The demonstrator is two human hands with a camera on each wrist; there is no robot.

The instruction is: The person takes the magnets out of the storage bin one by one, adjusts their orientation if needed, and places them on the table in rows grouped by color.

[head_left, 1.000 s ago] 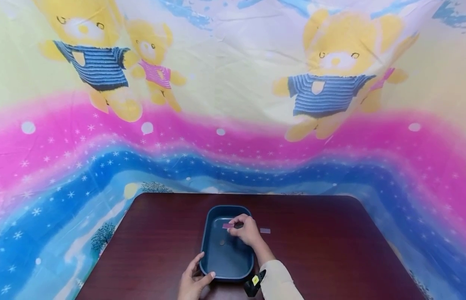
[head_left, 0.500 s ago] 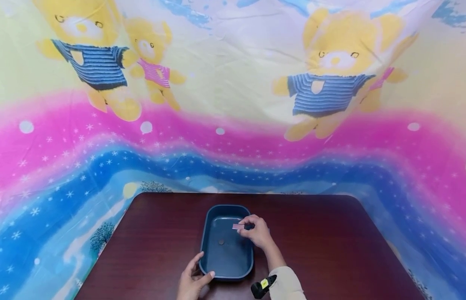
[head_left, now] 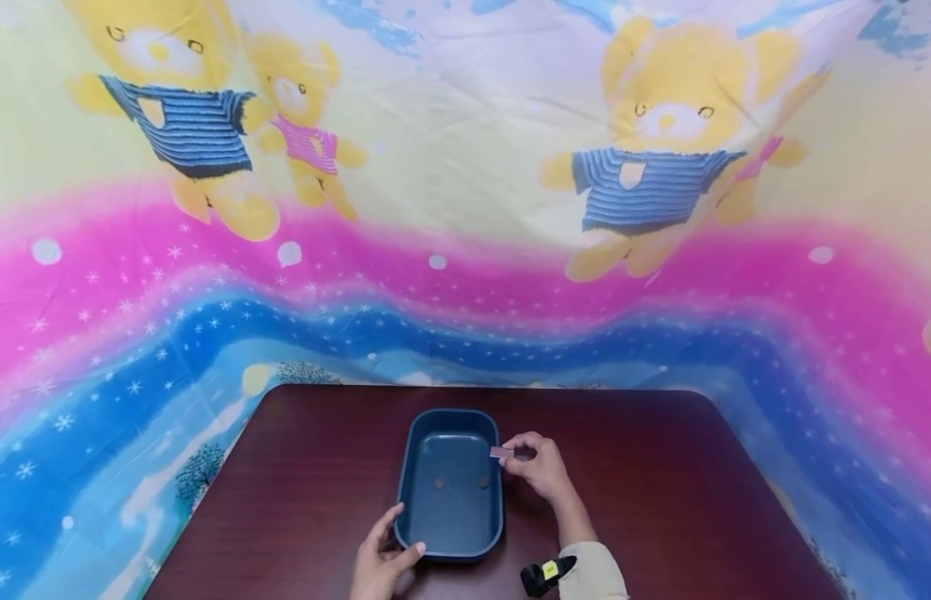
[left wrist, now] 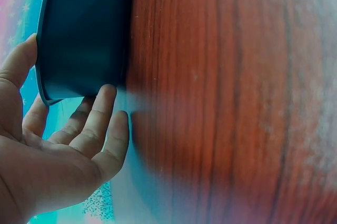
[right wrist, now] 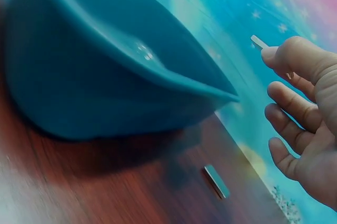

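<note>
A deep dark-blue rectangular tray (head_left: 447,533) with rounded corners stands on the table. On its floor lie two small brown discs, a left disc (head_left: 439,483) and a right disc (head_left: 483,482). My left hand (head_left: 382,558) grips the near-left corner, one finger at the left rim and the thumb on the near rim. Between thumb and forefinger, my right hand (head_left: 538,467) pinches a small flat pinkish strip (head_left: 501,452) at the tray's right rim. A second flat strip (right wrist: 217,181) lies on the table in the right wrist view; in the head view, the right hand hides it.
The dark red-brown wooden table (head_left: 653,483) has rounded far corners. Behind it hangs a cloth backdrop (head_left: 465,317) with bears and snowflakes. A black wrist device (head_left: 546,575) sits at the right sleeve cuff.
My right hand has moved right with the strip, from over the tray to its right rim. The right disc has come into view. The left hand stays at the corner.
</note>
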